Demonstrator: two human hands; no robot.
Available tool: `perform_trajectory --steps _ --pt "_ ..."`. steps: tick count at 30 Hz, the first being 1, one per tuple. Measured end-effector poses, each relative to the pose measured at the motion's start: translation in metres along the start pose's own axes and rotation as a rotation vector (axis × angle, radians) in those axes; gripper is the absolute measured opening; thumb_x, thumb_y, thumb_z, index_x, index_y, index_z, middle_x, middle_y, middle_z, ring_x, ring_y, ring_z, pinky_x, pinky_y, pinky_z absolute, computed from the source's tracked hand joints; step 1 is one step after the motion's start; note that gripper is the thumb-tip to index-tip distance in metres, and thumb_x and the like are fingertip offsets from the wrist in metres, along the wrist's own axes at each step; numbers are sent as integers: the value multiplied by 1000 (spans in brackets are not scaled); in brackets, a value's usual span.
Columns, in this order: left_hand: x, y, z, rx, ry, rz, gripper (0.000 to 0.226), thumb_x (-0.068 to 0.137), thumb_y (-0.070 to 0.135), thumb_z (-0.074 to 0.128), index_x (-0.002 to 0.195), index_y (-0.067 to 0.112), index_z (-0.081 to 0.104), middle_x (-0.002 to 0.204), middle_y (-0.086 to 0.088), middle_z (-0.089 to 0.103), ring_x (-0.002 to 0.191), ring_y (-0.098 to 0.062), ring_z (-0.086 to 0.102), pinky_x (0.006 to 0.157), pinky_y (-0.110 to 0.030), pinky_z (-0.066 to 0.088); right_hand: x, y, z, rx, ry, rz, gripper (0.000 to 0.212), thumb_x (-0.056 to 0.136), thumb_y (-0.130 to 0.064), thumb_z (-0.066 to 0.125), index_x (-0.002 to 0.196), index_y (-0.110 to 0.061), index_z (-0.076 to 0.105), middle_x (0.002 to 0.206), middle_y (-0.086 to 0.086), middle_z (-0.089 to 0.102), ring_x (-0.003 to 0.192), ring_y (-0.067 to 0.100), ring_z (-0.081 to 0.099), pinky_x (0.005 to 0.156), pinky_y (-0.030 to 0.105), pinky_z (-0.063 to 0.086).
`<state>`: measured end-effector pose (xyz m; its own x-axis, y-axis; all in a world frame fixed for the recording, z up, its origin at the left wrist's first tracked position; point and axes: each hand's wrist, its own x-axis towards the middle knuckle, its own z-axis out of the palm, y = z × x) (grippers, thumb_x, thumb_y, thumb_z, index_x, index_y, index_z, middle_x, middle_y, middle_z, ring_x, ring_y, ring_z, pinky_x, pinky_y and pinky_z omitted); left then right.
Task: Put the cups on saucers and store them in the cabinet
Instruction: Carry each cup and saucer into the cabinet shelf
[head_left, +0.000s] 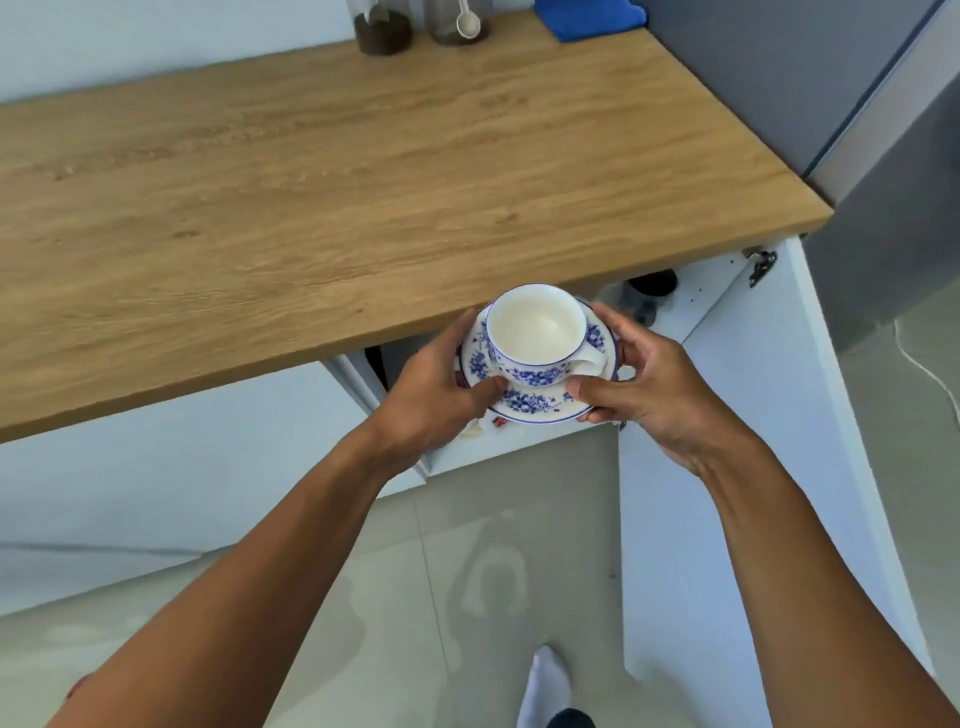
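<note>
Forearms outstretched, left hand (434, 387) and right hand (641, 387) fingers clasped on saucer (535, 408) under cup (535, 332).

Both hands (524, 384) gripping saucer (535, 408) with cup (535, 332), seemingly before open cabinet (691, 301)

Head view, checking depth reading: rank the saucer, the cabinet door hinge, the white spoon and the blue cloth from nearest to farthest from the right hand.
From the right hand:
1. Saucer, held in it.
2. Hinge, up right on the open door.
3. White spoon, in a jar at the counter's back.
4. Blue cloth, back right corner; too close to the spoon to call.
</note>
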<state>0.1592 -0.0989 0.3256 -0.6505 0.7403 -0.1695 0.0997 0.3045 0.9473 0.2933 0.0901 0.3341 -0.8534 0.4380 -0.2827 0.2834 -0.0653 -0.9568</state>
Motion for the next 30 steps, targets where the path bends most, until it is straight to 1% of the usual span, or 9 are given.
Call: perform_trajectory --steps 2,4,6,10,17,22,26,28,30 --pt "-8 -15 7 5 -18 0 60 91 8 69 123 52 45 109 11 69 73 -3 66 60 -20 51 -9 19 4 -5 6 -9 85 78 4 79 147 -32 43 114 0 67 74 11 70 59 23 57" --pt "-12 -33 18 21 -8 -10 61 89 10 70 118 57 44 115 10 69 88 -13 71 67 -31 59 -14 41 4 -11 12 -8 82 79 3 78 144 -34 46 112 -2 67 77 8 70 59 21 56" --pt "-10 -55 29 29 -5 -17 58 88 11 71 124 50 48 118 6 69 96 -24 71 76 -41 62 -13 64 3 -13 20 4 82 78 2 79 147 -29 46 114 -2 67 85 5 69 60 23 56" --pt "11 -104 48 51 7 -54 66 90 14 72 146 30 40 123 5 63 96 -24 70 67 -31 58 11 117 0 -20 24 14 86 78 1 79 151 -25 41 119 2 66 90 3 71 61 25 58" --pt "84 -203 68 50 64 -23 69 89 14 73 148 28 39 116 15 62 86 -15 68 59 -17 51 104 210 -5 -49 3 -32 90 77 1 81 153 -24 38 119 2 67 83 10 72 63 25 58" --pt "136 -260 65 -12 120 59 57 87 5 73 136 24 51 115 10 68 97 -19 69 66 -21 53 176 247 -3 -44 -67 -86 73 79 7 76 141 -24 51 97 -5 73 76 10 72 60 21 57" --pt "167 -288 58 -51 153 81 46 86 2 73 126 21 57 112 2 69 105 -19 68 84 -32 60 227 260 -1 -87 -134 -121 66 78 5 77 133 -26 57 81 -5 74 68 14 68 56 19 57" --pt "181 -299 54 -42 194 89 44 86 3 74 123 21 59 104 5 69 96 -13 68 79 -27 58 249 263 -1 -100 -156 -125 72 78 4 78 141 -20 53 84 -2 74 65 13 69 56 19 57" --pt "194 -307 50 -33 227 83 46 85 5 74 127 18 58 97 8 68 74 -2 66 65 -17 52 267 263 1 -103 -178 -125 76 77 5 78 145 -17 50 90 2 73 63 12 68 56 19 56"
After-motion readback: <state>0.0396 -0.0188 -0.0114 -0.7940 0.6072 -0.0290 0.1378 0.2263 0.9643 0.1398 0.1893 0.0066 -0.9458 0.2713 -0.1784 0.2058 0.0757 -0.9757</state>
